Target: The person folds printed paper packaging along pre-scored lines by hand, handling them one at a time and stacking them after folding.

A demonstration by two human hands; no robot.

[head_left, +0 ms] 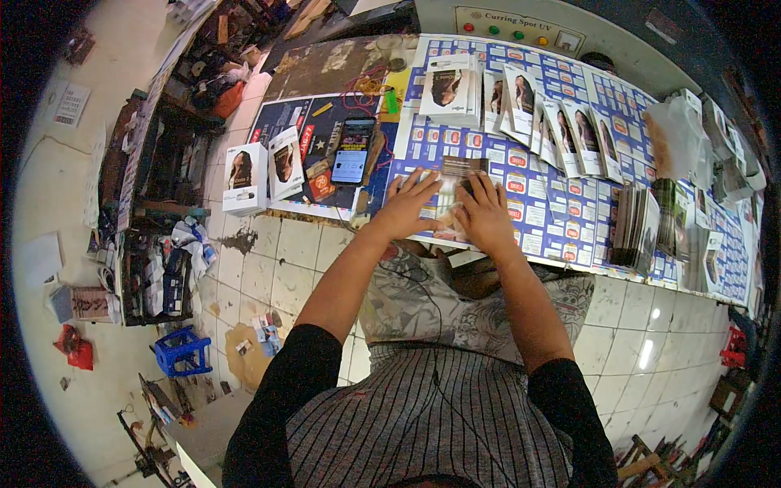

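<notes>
Resting on a brown-and-white printed card (pixel 465 165) near the table's front edge: left hand (pixel 408 206) and right hand (pixel 486 218), both palm-down, fingers spread, nothing visibly pinched. Blue-and-white printed sheeting (pixel 561 232) covers much of the table; white packs (pixel 449 93) stacked beyond. Phone (pixel 352 152) leftward. Tiled floor (pixel 313 244), stained. Blue stool (pixel 181 351) lower left; grey machine panel (pixel 521 18) with coloured buttons behind.

The hands (pixel 407 207) cover much of the printed piece (pixel 466 166) beneath them, hiding its full outline. Left of the hands, lettering on the phone (pixel 352 146) is too small to make out. Beyond the hands, the upper edge cuts off the grey machine (pixel 521 11).
</notes>
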